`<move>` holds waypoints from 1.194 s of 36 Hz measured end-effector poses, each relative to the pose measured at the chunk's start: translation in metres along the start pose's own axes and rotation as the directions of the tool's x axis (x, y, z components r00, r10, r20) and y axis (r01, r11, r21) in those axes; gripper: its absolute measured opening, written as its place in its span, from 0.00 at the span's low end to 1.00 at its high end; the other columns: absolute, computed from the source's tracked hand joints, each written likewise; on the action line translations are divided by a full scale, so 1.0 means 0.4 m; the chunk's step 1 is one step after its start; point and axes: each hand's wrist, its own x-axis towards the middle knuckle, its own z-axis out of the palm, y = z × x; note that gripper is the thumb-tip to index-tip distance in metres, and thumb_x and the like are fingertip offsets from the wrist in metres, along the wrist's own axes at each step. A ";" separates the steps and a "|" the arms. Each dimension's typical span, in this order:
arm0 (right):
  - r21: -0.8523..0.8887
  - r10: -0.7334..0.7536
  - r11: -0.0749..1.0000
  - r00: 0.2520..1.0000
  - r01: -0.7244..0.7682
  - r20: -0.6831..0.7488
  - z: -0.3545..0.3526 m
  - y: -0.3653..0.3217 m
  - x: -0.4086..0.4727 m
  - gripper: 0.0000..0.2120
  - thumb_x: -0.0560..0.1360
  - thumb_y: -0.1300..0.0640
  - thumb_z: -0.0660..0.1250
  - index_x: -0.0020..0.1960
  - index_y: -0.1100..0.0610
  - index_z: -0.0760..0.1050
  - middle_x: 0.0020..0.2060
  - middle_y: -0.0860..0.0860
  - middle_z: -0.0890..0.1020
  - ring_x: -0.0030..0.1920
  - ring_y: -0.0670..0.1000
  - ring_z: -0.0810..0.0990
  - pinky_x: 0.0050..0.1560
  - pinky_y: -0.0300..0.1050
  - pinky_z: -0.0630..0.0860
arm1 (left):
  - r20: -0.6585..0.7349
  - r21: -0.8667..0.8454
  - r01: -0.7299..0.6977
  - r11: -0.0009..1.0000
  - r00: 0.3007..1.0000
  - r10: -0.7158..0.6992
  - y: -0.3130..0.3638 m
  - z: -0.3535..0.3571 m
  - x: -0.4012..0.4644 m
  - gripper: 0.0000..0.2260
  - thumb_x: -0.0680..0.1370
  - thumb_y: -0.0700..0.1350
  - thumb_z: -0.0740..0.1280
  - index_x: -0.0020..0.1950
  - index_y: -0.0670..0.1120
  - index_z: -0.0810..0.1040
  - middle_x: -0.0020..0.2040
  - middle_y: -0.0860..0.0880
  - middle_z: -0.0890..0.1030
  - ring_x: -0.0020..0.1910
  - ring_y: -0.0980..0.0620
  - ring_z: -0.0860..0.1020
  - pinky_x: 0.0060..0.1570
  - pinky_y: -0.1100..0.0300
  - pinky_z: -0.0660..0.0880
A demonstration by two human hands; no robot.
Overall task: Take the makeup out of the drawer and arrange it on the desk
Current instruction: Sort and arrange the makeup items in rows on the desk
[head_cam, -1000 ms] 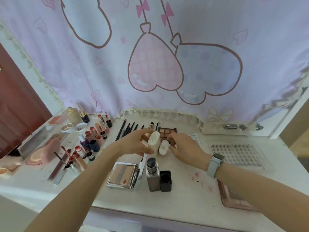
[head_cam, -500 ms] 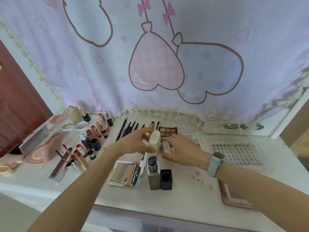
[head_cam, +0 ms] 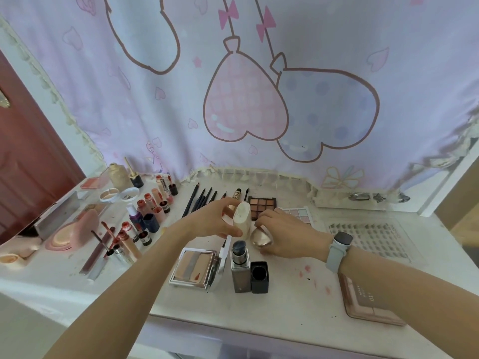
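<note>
**Q:** Where does the job stand?

**Me:** Well along, by my reckoning. The desk [head_cam: 298, 301] fills the lower frame and is crowded. Largest pieces first: the lash tray [head_cam: 373, 235] at right of centre, the pink palette case [head_cam: 368, 304] at lower right, the open mirrored compact [head_cam: 197, 268] at lower centre. Then the brown eyeshadow palette [head_cam: 262, 207] mid-frame, with the pale one [head_cam: 298, 215] to its right. A row of dark pencils [head_cam: 201, 200] lies left of those. Lip tubes [head_cam: 155, 206] cluster at centre left. The drawer is out of frame, so what remains in it I cannot tell.

**Q:** And your hands?

**Me:** Left hand [head_cam: 215, 221] curls round the cream bottle [head_cam: 242, 218], held upright just above the compact. Right hand [head_cam: 287, 235] cups the gold cap [head_cam: 261, 239], fingers bent over it, low at the desk, just right of the bottle. Whether the cap rests on the surface I can't say.

**Q:** What's left?

**Me:** Setting down these two, I'd judge. The square foundation bottle [head_cam: 239, 268] and its black cap [head_cam: 259, 277] stand side by side below.
</note>
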 end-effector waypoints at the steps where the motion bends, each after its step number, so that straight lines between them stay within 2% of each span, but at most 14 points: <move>1: -0.001 0.000 1.000 1.000 0.000 -0.006 0.001 0.000 0.001 0.28 0.72 0.46 0.68 0.67 0.56 0.67 0.63 0.51 0.70 0.61 0.52 0.66 0.60 0.47 0.67 | -0.002 0.002 0.000 1.000 1.000 0.000 0.001 0.000 0.000 0.27 0.70 0.39 0.74 0.62 0.57 0.67 0.53 0.52 0.74 0.41 0.56 0.79 0.37 0.68 0.76; 7: 0.013 0.063 0.998 0.993 -0.062 -0.099 0.016 -0.005 0.005 0.26 0.71 0.42 0.69 0.62 0.56 0.69 0.57 0.52 0.73 0.58 0.51 0.68 0.54 0.44 0.67 | -0.022 0.003 -0.006 1.000 1.000 0.006 -0.003 0.002 -0.001 0.27 0.69 0.39 0.75 0.60 0.58 0.68 0.51 0.54 0.74 0.37 0.60 0.79 0.34 0.70 0.74; 12: -0.058 0.080 0.994 0.982 -0.091 -0.168 0.022 -0.009 0.009 0.28 0.69 0.38 0.68 0.60 0.57 0.70 0.55 0.52 0.72 0.55 0.52 0.68 0.52 0.44 0.67 | -0.044 0.018 -0.009 1.000 0.999 0.010 -0.001 0.006 -0.005 0.24 0.67 0.41 0.76 0.54 0.60 0.68 0.50 0.53 0.74 0.40 0.59 0.78 0.34 0.70 0.74; 17: -0.005 0.096 0.995 0.982 -0.098 -0.162 0.008 -0.010 -0.010 0.34 0.69 0.34 0.65 0.67 0.53 0.66 0.61 0.50 0.71 0.60 0.52 0.68 0.58 0.47 0.69 | -0.020 0.068 0.007 0.998 1.000 -0.006 0.009 0.002 -0.021 0.30 0.69 0.39 0.75 0.64 0.56 0.66 0.53 0.53 0.74 0.42 0.57 0.78 0.37 0.68 0.76; 20: 0.068 0.082 0.995 0.984 -0.072 -0.160 -0.020 0.002 -0.036 0.30 0.74 0.39 0.62 0.71 0.52 0.62 0.64 0.50 0.69 0.63 0.52 0.67 0.62 0.46 0.68 | -0.048 0.092 0.022 0.995 0.999 -0.018 0.014 -0.018 -0.046 0.29 0.73 0.40 0.72 0.70 0.52 0.65 0.57 0.51 0.74 0.49 0.55 0.77 0.43 0.65 0.78; 24: 0.098 0.076 0.993 0.980 -0.059 -0.182 -0.071 0.024 -0.077 0.23 0.77 0.48 0.61 0.70 0.53 0.64 0.62 0.50 0.71 0.62 0.51 0.69 0.59 0.41 0.65 | -0.172 0.063 0.019 0.998 0.985 -0.008 0.037 -0.061 -0.088 0.22 0.76 0.42 0.67 0.69 0.49 0.68 0.58 0.52 0.77 0.51 0.53 0.78 0.46 0.65 0.77; 27: 0.118 0.108 0.989 0.969 -0.084 -0.222 -0.116 0.035 -0.109 0.19 0.78 0.51 0.61 0.67 0.54 0.68 0.60 0.50 0.72 0.60 0.50 0.70 0.58 0.39 0.65 | -0.383 0.120 0.003 0.993 0.923 0.044 0.068 -0.082 -0.124 0.14 0.78 0.43 0.65 0.64 0.49 0.74 0.57 0.50 0.79 0.54 0.51 0.78 0.57 0.57 0.74; 28: 0.130 0.118 0.987 0.965 -0.089 -0.234 -0.132 0.038 -0.122 0.18 0.78 0.51 0.62 0.66 0.54 0.69 0.59 0.50 0.73 0.60 0.49 0.71 0.56 0.36 0.64 | -0.452 0.159 -0.014 0.987 0.888 0.086 0.082 -0.083 -0.137 0.13 0.78 0.43 0.65 0.62 0.48 0.75 0.56 0.50 0.79 0.54 0.51 0.77 0.57 0.57 0.73; 30: 0.150 0.132 0.984 0.961 -0.097 -0.244 -0.163 0.039 -0.155 0.17 0.78 0.52 0.62 0.65 0.54 0.71 0.56 0.48 0.75 0.57 0.46 0.72 0.53 0.32 0.61 | -0.576 0.237 -0.062 0.970 0.795 0.192 0.118 -0.070 -0.167 0.11 0.78 0.42 0.63 0.60 0.47 0.76 0.53 0.51 0.80 0.52 0.53 0.77 0.54 0.62 0.70; 33: 0.200 0.150 0.974 0.958 -0.102 -0.244 -0.190 0.031 -0.228 0.15 0.78 0.51 0.62 0.63 0.54 0.73 0.50 0.45 0.77 0.51 0.45 0.74 0.52 0.34 0.66 | -0.675 0.313 -0.160 0.936 0.657 0.337 0.180 -0.009 -0.222 0.11 0.78 0.41 0.63 0.60 0.46 0.77 0.53 0.51 0.79 0.50 0.55 0.77 0.54 0.61 0.72; 36: 0.236 0.187 0.962 0.957 -0.133 -0.222 -0.169 0.025 -0.321 0.14 0.77 0.50 0.62 0.62 0.50 0.74 0.48 0.41 0.75 0.48 0.40 0.73 0.50 0.28 0.67 | -0.660 0.359 -0.276 0.891 0.600 0.452 0.223 0.100 -0.281 0.12 0.78 0.41 0.63 0.61 0.46 0.77 0.53 0.53 0.77 0.51 0.56 0.77 0.53 0.62 0.72; 38: 0.205 0.203 0.965 0.963 -0.166 -0.176 -0.130 0.029 -0.378 0.15 0.77 0.50 0.63 0.62 0.50 0.73 0.51 0.41 0.75 0.53 0.41 0.73 0.52 0.25 0.63 | -0.607 0.397 -0.357 0.846 0.589 0.534 0.242 0.184 -0.310 0.12 0.78 0.41 0.64 0.61 0.46 0.76 0.52 0.55 0.76 0.50 0.60 0.75 0.50 0.71 0.70; 39: 0.180 0.210 0.967 0.967 -0.183 -0.146 -0.109 0.033 -0.404 0.16 0.77 0.50 0.63 0.63 0.50 0.73 0.54 0.43 0.74 0.56 0.43 0.72 0.54 0.26 0.62 | -0.571 0.409 -0.399 0.820 0.589 0.572 0.248 0.225 -0.317 0.12 0.78 0.40 0.64 0.61 0.45 0.77 0.51 0.55 0.76 0.49 0.62 0.74 0.48 0.75 0.68; 43: 0.030 0.176 0.984 0.972 -0.173 -0.154 -0.035 0.043 -0.488 0.22 0.74 0.48 0.68 0.65 0.54 0.73 0.61 0.52 0.74 0.61 0.53 0.72 0.60 0.38 0.63 | -0.430 0.358 -0.477 0.803 0.679 0.595 0.236 0.380 -0.302 0.13 0.78 0.41 0.64 0.62 0.46 0.76 0.54 0.52 0.78 0.52 0.61 0.73 0.51 0.72 0.69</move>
